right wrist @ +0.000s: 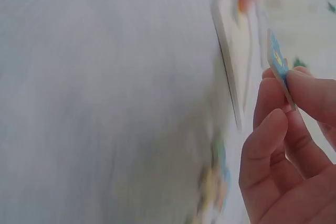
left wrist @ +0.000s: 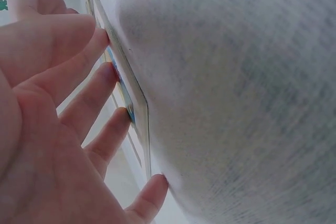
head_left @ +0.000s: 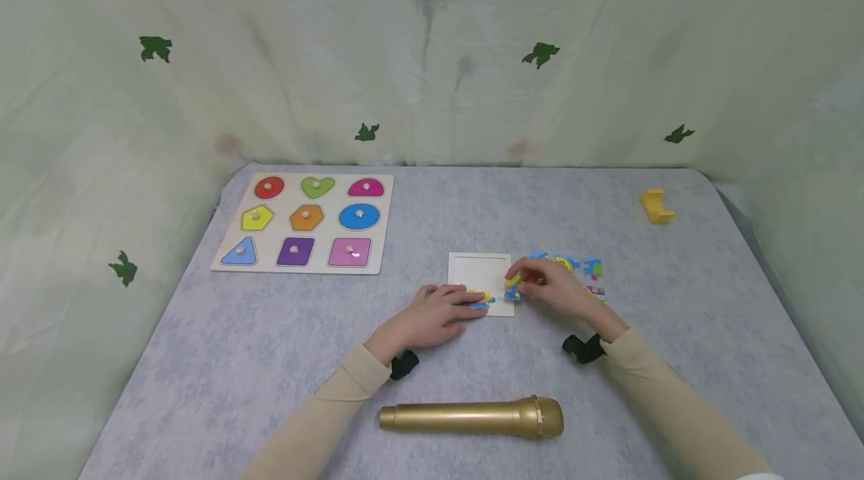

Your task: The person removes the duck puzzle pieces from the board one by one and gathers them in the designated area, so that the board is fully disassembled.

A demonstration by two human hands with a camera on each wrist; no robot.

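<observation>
A small white puzzle tray (head_left: 478, 267) with a raised rim lies mid-table. My left hand (head_left: 440, 315) rests on its lower left part, fingers spread and fairly straight. Its fingertips press a blue and yellow puzzle piece (head_left: 481, 299) lying inside the tray, partly hidden by the fingers. Over the tray's right edge, my right hand (head_left: 552, 286) pinches another blue and yellow jigsaw piece (right wrist: 278, 59) between thumb and fingers. That piece is raised and tilted in the right wrist view. Several loose puzzle pieces (head_left: 593, 267) lie beside and partly behind the right hand.
A board of coloured knobbed shapes (head_left: 304, 241) lies at the back left. Near the front, a gold microphone (head_left: 466, 417) lies crosswise between the forearms. A small yellow chair-shaped block (head_left: 655, 207) sits at the back right. Fabric walls border the table.
</observation>
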